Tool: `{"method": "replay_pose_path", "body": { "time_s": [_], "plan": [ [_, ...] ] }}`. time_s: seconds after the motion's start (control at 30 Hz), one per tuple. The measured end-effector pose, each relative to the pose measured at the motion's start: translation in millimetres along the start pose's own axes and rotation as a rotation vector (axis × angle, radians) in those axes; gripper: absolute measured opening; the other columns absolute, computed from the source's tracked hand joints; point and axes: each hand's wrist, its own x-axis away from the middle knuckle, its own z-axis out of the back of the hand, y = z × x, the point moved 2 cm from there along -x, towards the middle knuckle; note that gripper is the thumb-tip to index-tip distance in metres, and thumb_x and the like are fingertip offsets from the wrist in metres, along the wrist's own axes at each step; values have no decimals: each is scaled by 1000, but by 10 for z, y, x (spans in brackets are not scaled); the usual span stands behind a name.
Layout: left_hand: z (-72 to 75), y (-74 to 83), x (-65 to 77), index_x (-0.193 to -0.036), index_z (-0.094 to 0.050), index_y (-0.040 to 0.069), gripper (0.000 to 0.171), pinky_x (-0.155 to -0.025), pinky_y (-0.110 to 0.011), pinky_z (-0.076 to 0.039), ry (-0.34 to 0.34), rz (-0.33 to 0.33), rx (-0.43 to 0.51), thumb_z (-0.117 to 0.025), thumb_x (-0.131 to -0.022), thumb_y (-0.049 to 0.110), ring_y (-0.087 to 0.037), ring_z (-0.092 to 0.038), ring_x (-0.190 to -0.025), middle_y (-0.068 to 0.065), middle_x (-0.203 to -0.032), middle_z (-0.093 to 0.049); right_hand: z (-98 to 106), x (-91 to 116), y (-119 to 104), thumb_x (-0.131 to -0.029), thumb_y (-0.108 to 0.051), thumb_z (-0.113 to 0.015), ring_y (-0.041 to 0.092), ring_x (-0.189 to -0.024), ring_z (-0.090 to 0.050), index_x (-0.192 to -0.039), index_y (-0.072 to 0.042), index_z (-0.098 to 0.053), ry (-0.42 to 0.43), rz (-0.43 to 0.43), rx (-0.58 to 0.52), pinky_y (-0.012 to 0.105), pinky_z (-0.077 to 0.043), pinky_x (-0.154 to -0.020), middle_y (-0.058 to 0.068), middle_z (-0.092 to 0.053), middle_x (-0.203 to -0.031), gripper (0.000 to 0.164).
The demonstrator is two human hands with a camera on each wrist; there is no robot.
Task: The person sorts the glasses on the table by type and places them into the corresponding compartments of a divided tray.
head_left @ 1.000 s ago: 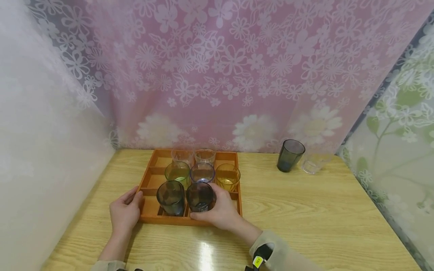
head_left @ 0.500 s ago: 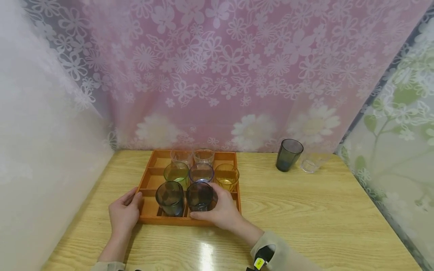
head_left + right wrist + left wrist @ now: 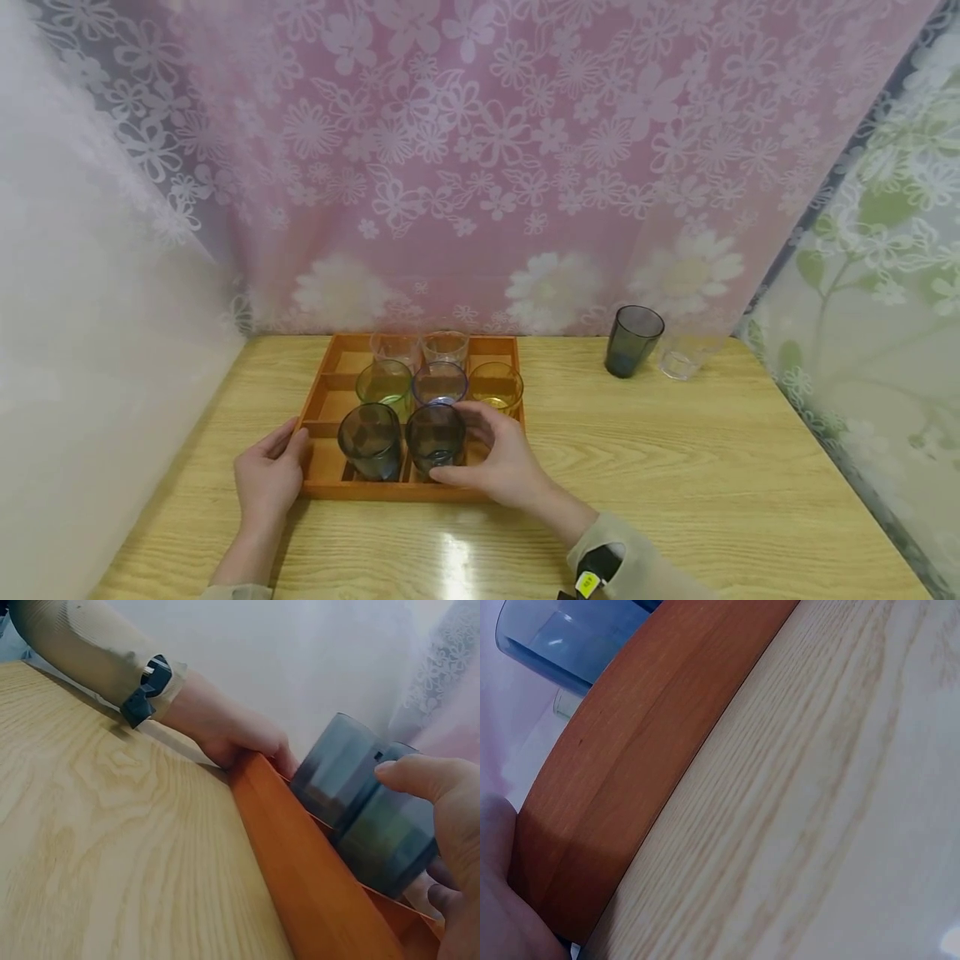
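Note:
A wooden divided tray (image 3: 390,492) holds several glasses. My left hand (image 3: 268,477) grips its left edge near the front corner. Two dark grey glasses, a left one (image 3: 370,442) and a right one (image 3: 437,437), stand in the front row. Around the right side of the right dark glass, my right hand (image 3: 504,460) is spread, with a gap showing between palm and glass. Its thumb (image 3: 412,774) lies at the glass in the right wrist view; whether it touches is unclear. The left wrist view shows the tray's front wall (image 3: 645,742) and part of my left hand (image 3: 502,892).
Behind the dark glasses stand a green glass (image 3: 384,390), a blue-rimmed glass (image 3: 440,390) and a yellow glass (image 3: 497,390). Two clear glasses are in the back row. Another dark glass (image 3: 633,342) and a clear glass (image 3: 678,362) stand at the table's back right.
My right hand has loosened from the right dark glass and shifted slightly right of it. The left hand keeps its place on the tray. The whole head view has drifted a little.

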Motion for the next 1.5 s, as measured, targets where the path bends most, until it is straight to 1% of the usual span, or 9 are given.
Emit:
{"method": "replay_pose_path", "body": {
  "time_s": [0.17, 0.4, 0.53, 0.63, 0.83, 0.9, 1.17, 1.4, 1.5],
  "plan": [
    [6, 2, 21, -137, -70, 2, 38, -80, -5, -48, 2, 14, -7, -70, -105, 22, -28, -63, -125, -19, -131, -69, 107, 31, -25, -74, -10, -99, 22, -128, -62, -142, -6, -60, -5, 43, -18, 51, -47, -111, 3, -67, -136, 78],
    [10, 10, 27, -135, -72, 2, 38, -79, -5, -48, 18, 2, -24, -72, -103, 23, -1, -63, -110, -18, -129, -70, 314, 92, -54, -76, -7, -97, 40, -131, -58, -140, 2, -58, 20, 103, -11, 53, -44, -112, 12, -65, -137, 75],
    [2, 16, 18, -135, -72, 2, 38, -80, -5, -47, 19, -7, -32, -72, -104, 23, 1, -63, -109, -18, -129, -70, 443, 144, -64, -77, -2, -95, 46, -131, -56, -140, 2, -58, 39, 143, -11, 53, -45, -112, 9, -66, -137, 73],
    [-3, 13, 17, -135, -72, 1, 38, -80, -5, -47, 17, -10, -37, -72, -104, 22, 1, -63, -109, -18, -128, -70, 537, 195, -94, -78, 0, -94, 47, -130, -56, -140, 3, -58, 46, 162, -5, 48, -46, -111, 8, -66, -137, 72],
    [-2, 11, 14, -134, -72, 1, 37, -80, -5, -48, 19, -10, -22, -72, -103, 21, 8, -61, -103, -19, -128, -70, 761, 288, -168, -79, 4, -91, 36, -129, -60, -139, 6, -57, 90, 180, 10, 41, -48, -110, 15, -66, -135, 69],
    [3, 15, 18, -134, -72, 1, 37, -80, -5, -48, 20, -6, -23, -72, -103, 22, 6, -62, -105, -19, -127, -70, 851, 312, -165, -79, 6, -91, 34, -128, -61, -139, 6, -57, 111, 177, 20, 40, -48, -110, 15, -66, -135, 69],
    [0, 22, 11, -137, -71, 3, 39, -80, -5, -48, 11, 13, -33, -70, -104, 24, -22, -63, -123, -18, -129, -70, 1248, 398, -61, -79, 11, -89, 36, -128, -61, -138, 7, -58, 203, 171, 86, 36, -48, -109, 17, -65, -136, 67],
    [10, 35, 26, -138, -70, 1, 40, -77, -4, -47, -4, 10, -29, -69, -105, 24, -31, -62, -125, -21, -130, -69, 1568, 454, 82, -80, 12, -87, 21, -123, -65, -138, 9, -59, 306, 150, 156, 25, -50, -104, 21, -65, -133, 65],
    [10, 36, 29, -138, -70, 1, 40, -77, -5, -47, -4, 11, -28, -69, -105, 24, -24, -64, -122, -21, -130, -69, 1690, 463, 146, -81, 10, -87, 20, -122, -65, -138, 9, -58, 337, 132, 181, 22, -50, -103, 20, -66, -133, 63]
  ]
}}
